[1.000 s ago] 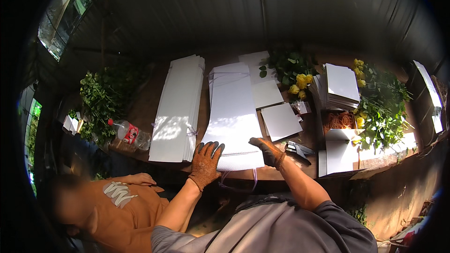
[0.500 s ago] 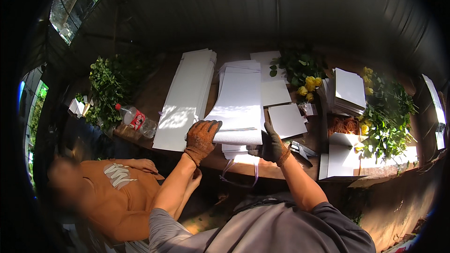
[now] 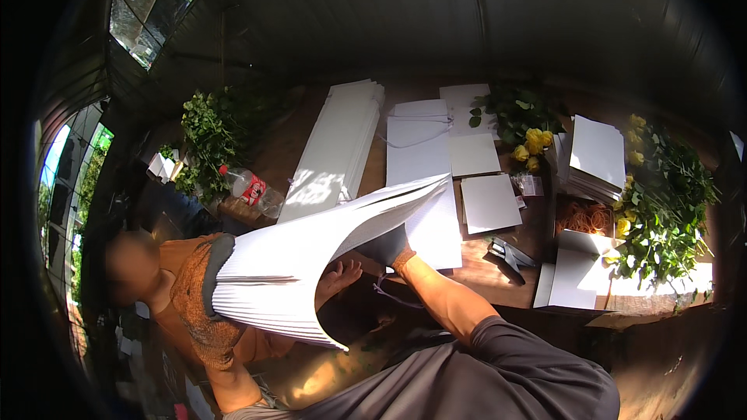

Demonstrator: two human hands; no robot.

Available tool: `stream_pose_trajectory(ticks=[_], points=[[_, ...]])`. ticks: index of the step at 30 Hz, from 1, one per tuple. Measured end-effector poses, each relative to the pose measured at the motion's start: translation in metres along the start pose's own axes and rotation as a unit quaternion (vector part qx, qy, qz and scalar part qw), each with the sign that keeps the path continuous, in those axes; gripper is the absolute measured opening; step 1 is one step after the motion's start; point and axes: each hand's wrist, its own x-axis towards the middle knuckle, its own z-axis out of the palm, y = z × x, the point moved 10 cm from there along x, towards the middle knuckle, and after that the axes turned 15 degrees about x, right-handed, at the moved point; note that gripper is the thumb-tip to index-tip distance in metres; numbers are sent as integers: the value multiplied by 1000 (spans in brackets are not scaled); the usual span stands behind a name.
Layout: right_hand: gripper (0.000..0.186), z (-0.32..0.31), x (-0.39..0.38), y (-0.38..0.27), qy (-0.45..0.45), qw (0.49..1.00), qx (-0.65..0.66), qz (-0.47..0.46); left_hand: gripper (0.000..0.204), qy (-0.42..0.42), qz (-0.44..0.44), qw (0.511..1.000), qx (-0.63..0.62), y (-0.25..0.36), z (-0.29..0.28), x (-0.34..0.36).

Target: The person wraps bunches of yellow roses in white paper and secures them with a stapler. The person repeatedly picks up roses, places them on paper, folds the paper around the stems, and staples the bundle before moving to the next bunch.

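Note:
A thick stack of white cardboard sheets (image 3: pixel 288 245) is lifted off the table and bends between my hands. Its left end is gripped by my left hand (image 3: pixel 199 288), in a brown-orange glove with a dark cuff-like edge, reaching out toward the seated person. My right hand (image 3: pixel 387 247), in a dark glove, holds the stack from beneath near its right side; the sheets hide most of those fingers. Below the stack shows the other person's bare hand (image 3: pixel 339 277); whether it touches the sheets I cannot tell. More white sheets (image 3: pixel 420 148) with a pale cord lie on the table behind.
A person in an orange-brown top (image 3: pixel 175 264) sits close at left. On the table are a long white cardboard pile (image 3: pixel 334 140), a plastic bottle (image 3: pixel 253 189), a stapler-like tool (image 3: pixel 510 257), yellow roses (image 3: pixel 533 144), a box of orange rubber bands (image 3: pixel 583 219) and leafy stems (image 3: pixel 673 210).
The stack has left the table and swung leftward toward the seated person, now tilted and bent. My left hand has moved far left with it; my right hand has shifted left, under it.

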Motion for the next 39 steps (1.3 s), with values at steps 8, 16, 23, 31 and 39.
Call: stream_pose_trajectory(ticks=[8, 16, 23, 31, 39], points=[[102, 51, 56, -45, 64, 948, -287, -120, 31, 47, -344, 893, -284, -47, 42, -158], [99, 222, 46, -138, 200, 371, -871, -251, 38, 202, -664, 479, -537, 34, 315, -236], [73, 109, -93, -176, 334, 213, -898, -193, 76, -218, -391, 859, -250, 130, 439, -285], [80, 144, -190, -193, 459, -89, -883, -40, 67, -196, -441, 752, -450, 123, 464, -325], [83, 132, -254, -255, 500, -67, -863, -3, 57, -481, -436, 294, -701, 198, 331, -316]])
